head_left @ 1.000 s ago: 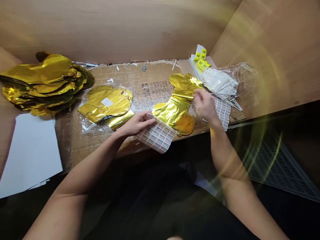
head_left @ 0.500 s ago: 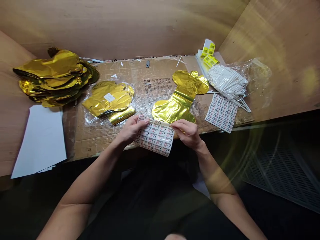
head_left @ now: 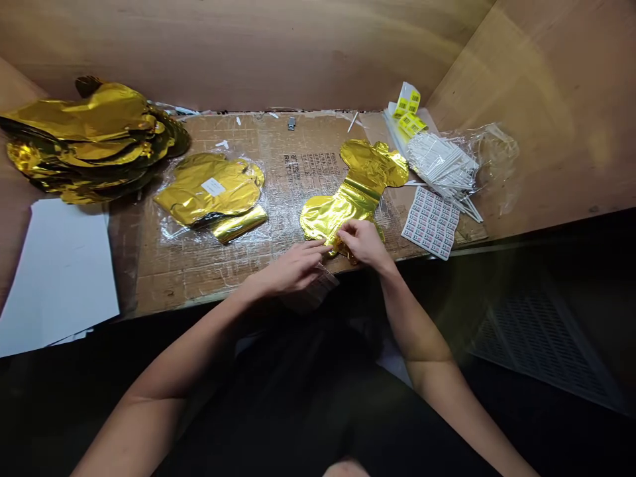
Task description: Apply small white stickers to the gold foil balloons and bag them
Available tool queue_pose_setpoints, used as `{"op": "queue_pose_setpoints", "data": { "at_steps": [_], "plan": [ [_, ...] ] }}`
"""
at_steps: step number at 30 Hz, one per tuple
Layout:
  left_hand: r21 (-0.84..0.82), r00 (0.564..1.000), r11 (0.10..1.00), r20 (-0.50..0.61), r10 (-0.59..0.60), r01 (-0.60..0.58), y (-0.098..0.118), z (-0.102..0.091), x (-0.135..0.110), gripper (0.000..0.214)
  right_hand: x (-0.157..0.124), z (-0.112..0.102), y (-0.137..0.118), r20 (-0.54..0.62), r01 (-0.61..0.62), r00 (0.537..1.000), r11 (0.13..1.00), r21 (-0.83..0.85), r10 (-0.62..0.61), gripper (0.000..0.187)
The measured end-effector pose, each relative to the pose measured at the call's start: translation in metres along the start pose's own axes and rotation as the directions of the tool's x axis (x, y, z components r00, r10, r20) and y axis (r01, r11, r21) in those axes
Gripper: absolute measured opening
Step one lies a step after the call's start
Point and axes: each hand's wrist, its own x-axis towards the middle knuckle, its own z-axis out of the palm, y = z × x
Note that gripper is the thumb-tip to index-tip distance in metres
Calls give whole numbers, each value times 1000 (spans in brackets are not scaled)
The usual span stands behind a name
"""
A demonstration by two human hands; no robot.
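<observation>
A gold foil balloon point(head_left: 362, 189) lies flat on the cardboard, its lower end toward me. My left hand point(head_left: 297, 268) reaches to that end, its fingertips touching the foil. From under this hand hangs the sticker sheet point(head_left: 312, 291), blurred and partly hidden, gripped on its hidden side. My right hand point(head_left: 364, 242) is closed in a pinch against the lower edge of the foil. What sits between its fingertips is too small to make out. Left of my hands lies a clear bag of folded gold foil balloons point(head_left: 193, 189) with a white label.
A heap of gold foil point(head_left: 99, 142) and white paper sheets point(head_left: 59, 271) lie left. At right are white sticks point(head_left: 442, 162) in clear plastic, yellow barcode labels point(head_left: 410, 122) and another sticker sheet point(head_left: 430, 222). Wooden walls point(head_left: 278, 53) enclose the cardboard point(head_left: 199, 265).
Both hands were holding the sticker sheet stretched between them. Now my right hand has left it and pinches at the foil balloon's edge, while the sheet hangs low under my left hand.
</observation>
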Motion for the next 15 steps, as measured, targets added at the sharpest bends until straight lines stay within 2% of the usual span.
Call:
{"op": "queue_pose_setpoints", "data": {
  "at_steps": [1,3,5,6,10,12,15],
  "plan": [
    [54,1000,999,23,6,-7,-3,5,4,27,1,2,-2,-3,4,1000,992,-124,-4,19],
    [121,999,993,39,6,-10,-9,12,8,32,-1,3,-4,-81,-16,997,926,-376,-16,19],
    [143,999,989,49,18,-25,-13,15,7,32,-4,-1,-1,-165,-29,984,855,-519,-67,20],
    [146,998,989,55,28,-36,-14,14,6,31,-6,-3,2,-156,5,982,843,-539,-106,19],
    [154,994,985,88,67,-80,-16,10,1,21,-6,-7,17,106,255,967,865,-431,-232,24],
    [158,992,982,99,84,-99,-16,9,0,19,-4,-4,23,162,275,959,891,-362,-231,29],
    [156,991,982,99,89,-104,-15,10,1,19,3,-5,27,169,217,968,959,-180,-187,34]
  ]
}}
